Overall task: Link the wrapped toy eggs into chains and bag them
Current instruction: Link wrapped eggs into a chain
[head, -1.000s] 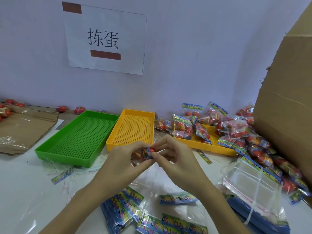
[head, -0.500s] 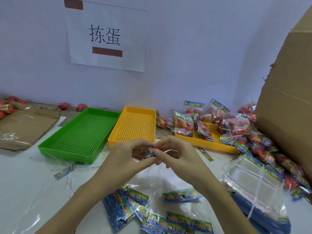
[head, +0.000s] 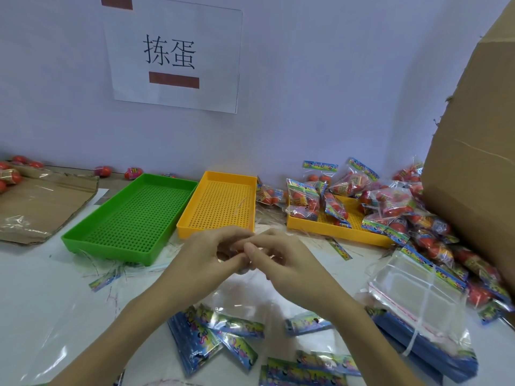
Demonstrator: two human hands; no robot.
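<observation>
Here our left hand (head: 207, 260) and right hand (head: 281, 260) meet fingertip to fingertip before the empty yellow perforated plastic tray (head: 223, 204), curled around something too hidden to name; presumably a small wrapped toy egg. We should pinch firmly and work the join slowly. Filled clear egg bags (head: 390, 215) lie at right.

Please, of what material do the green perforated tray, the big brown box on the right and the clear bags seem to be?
The green perforated tray looks like moulded plastic: uniform colour, slight sheen, regular grid of holes. The big brown box seems corrugated cardboard: matt, with a torn fibrous edge. The stack of clear bags appears to be thin glossy plastic film, transparent with bright glare.
</observation>
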